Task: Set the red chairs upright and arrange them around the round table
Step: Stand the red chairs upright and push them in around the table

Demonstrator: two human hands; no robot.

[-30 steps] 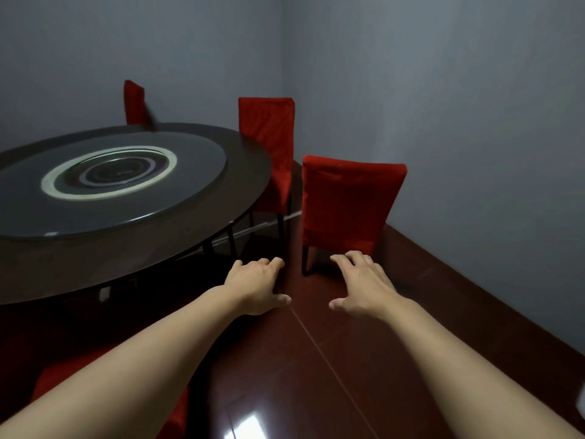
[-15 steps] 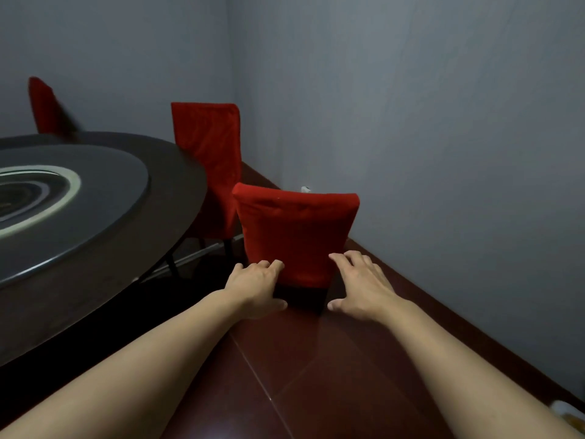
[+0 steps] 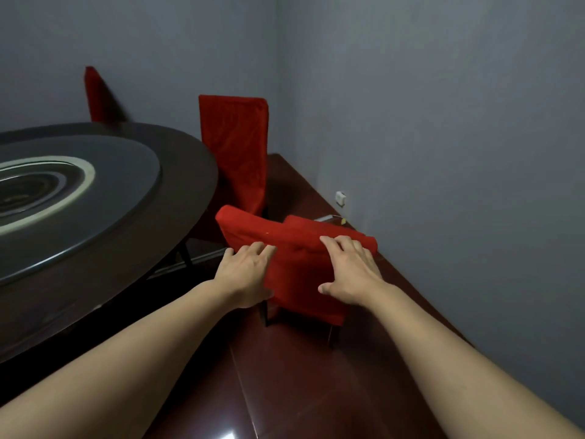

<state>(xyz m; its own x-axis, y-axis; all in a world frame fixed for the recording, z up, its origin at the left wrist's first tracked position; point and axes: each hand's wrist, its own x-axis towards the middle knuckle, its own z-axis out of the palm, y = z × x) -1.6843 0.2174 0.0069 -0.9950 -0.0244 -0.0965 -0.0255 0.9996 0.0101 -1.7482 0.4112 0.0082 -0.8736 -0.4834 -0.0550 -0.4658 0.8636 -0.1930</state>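
Observation:
The nearest red chair (image 3: 304,280) stands upright on dark legs between the round table (image 3: 133,245) and the right wall, its back turned to me. My left hand (image 3: 247,274) rests on the left side of its backrest, fingers fairly straight. On the right part of the top edge lies my right hand (image 3: 348,270), fingers spread and thumb on the rear face. The red cover is bunched along the top. A second red chair (image 3: 235,153) stands upright at the table's rim behind it. A third red chair (image 3: 95,93) shows at the far side.
A dark glass turntable (image 3: 104,172) with a pale ring covers the table's middle. The grey wall runs close along the right, with a small white socket (image 3: 340,198) low on it. Glossy dark red floor (image 3: 300,391) lies under my arms.
I have come closer and both hands have moved forward from mid-air onto the near chair's backrest. The view has swung a little back toward the table.

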